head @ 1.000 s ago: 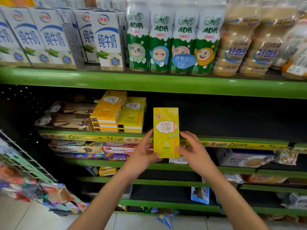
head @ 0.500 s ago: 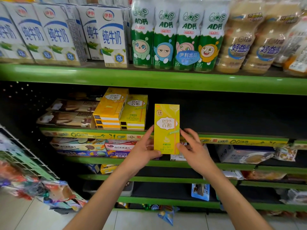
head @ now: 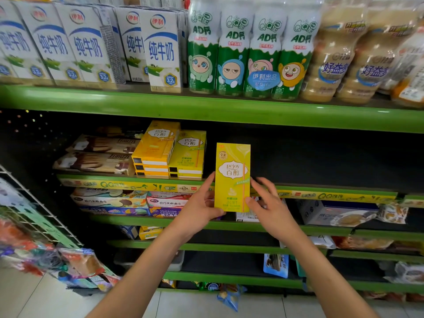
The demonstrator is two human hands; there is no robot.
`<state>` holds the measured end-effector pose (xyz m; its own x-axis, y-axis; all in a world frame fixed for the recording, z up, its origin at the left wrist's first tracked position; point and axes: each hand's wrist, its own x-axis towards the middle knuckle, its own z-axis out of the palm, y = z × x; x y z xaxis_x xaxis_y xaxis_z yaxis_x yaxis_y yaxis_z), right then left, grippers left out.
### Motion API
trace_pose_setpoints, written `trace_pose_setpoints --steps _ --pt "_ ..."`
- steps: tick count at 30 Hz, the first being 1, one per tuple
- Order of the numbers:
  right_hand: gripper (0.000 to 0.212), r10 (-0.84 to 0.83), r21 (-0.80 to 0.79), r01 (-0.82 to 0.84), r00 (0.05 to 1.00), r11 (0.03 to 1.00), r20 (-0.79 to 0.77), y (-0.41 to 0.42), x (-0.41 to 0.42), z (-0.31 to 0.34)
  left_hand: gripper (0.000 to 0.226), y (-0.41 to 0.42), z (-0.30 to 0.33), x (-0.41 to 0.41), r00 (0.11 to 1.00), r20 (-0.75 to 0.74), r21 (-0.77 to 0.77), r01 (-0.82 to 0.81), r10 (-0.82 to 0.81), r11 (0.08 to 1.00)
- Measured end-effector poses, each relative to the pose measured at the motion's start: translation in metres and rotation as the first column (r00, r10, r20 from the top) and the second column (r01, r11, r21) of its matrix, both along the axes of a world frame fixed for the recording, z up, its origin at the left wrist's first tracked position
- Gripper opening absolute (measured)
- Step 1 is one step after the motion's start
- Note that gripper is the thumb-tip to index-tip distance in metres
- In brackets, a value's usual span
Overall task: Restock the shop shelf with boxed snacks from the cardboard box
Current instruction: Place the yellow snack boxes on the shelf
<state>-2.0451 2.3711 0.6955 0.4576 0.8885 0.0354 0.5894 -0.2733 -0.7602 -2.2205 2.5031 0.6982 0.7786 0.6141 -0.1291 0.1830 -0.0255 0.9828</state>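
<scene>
Hands frame our tall yellow cardboard snack box [head: 232, 177], held upright before the green metal shelf [head: 332, 195]: our left hand [head: 199, 208] pinches its lower left edge, our right hand [head: 268, 206] its lower right, just right of the stacked yellow boxes [head: 169, 152].

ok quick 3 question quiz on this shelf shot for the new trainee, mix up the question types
1. True or false: the yellow pejoy box is held upright in front of the shelf.
2. Which hand holds the box's lower left edge?
A. left hand
B. right hand
3. Fill in: the yellow box stacks already on the shelf lie ____ of the held box.

Key:
1. true
2. A
3. left
</scene>
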Motion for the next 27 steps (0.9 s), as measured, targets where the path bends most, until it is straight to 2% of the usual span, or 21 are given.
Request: trace_pose_setpoints --steps 9,20,27 --pt "0.056 -0.004 -0.010 0.004 1.000 1.000 0.023 0.000 -0.003 0.000 0.104 0.000 0.001 0.001 1.000 0.002 -0.006 0.000 0.000 1.000" --pt "0.056 0.003 -0.066 -0.001 1.000 0.998 0.031 0.003 -0.001 0.017 0.104 0.003 0.010 -0.004 0.998 0.058 -0.098 -0.010 0.016 0.995" --pt "0.053 0.019 0.064 -0.017 0.999 0.998 -0.030 0.009 -0.010 0.041 0.096 0.005 0.018 -0.011 0.982 0.182 -0.201 -0.007 0.044 0.980"
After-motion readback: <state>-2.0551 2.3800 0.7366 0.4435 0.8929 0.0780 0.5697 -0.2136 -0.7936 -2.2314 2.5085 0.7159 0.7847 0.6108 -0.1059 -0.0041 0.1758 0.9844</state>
